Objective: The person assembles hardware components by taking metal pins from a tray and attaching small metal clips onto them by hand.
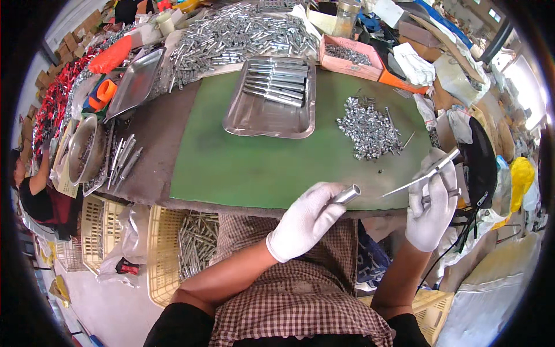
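Workbench and green mat (pixel 231 168) spread before the person, with a brown stretch of worktop (pixel 150 127) at the left; nearest lay the person's checked apron (pixel 289 306), and beside it, below the bench edge, a yellow crate (pixel 159 260) held slender metal pieces (pixel 198 240). Just over the bench's front edge, the white-gloved left hand (pixel 306 220) was closed around a metal tube (pixel 347 195), its open end pointing right; the white-gloved right hand (pixel 429 208) gripped a metal rod (pixel 442 163), thick end up and to the right, thin tip slanting down to the left over the mat; a second metal piece (pixel 452 194) showed among that hand's fingers, mostly hidden. Beyond the right hand, small shiny parts (pixel 367 130) lay piled on the mat; farther left, a metal tray (pixel 272 124) carried a row of metal shafts (pixel 280 81), side by side, thin tips leftward. Past these stood a pink box (pixel 351 69) of small parts, near a white cloth (pixel 413 63); a broad heap of metal tubes (pixel 243 37) filled the bench's far side; at far left, another person (pixel 43 191) was beside a heap of red and silver pieces (pixel 55 110).
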The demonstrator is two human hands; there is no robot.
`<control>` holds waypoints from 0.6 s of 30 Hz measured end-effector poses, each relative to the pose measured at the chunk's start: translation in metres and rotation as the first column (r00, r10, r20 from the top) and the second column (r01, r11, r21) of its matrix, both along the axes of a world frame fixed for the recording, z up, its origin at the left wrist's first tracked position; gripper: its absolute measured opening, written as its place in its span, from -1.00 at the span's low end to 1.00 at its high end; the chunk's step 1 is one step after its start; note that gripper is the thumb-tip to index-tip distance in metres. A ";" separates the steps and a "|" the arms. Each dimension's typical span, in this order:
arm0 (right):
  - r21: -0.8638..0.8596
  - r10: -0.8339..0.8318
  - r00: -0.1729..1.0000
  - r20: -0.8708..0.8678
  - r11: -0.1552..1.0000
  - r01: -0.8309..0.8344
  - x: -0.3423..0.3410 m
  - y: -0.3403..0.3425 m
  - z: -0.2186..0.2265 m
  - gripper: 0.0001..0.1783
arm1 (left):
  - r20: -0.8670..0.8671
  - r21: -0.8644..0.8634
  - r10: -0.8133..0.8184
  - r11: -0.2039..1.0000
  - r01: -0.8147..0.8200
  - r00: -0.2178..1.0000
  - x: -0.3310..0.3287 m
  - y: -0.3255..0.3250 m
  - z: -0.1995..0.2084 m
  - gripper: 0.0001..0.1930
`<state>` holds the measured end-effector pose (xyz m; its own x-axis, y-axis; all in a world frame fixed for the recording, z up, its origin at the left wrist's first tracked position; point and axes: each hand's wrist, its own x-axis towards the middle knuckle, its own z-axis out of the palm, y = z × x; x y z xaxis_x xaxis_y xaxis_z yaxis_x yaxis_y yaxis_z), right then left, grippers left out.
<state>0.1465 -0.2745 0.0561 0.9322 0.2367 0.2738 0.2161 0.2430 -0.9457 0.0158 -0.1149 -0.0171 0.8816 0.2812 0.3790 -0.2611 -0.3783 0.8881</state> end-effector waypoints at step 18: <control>-0.239 0.172 0.985 0.014 0.957 -0.164 -0.035 0.007 -0.019 -0.72 | -0.002 -0.066 -0.077 0.995 0.077 0.997 0.004 -0.011 -0.003 -0.70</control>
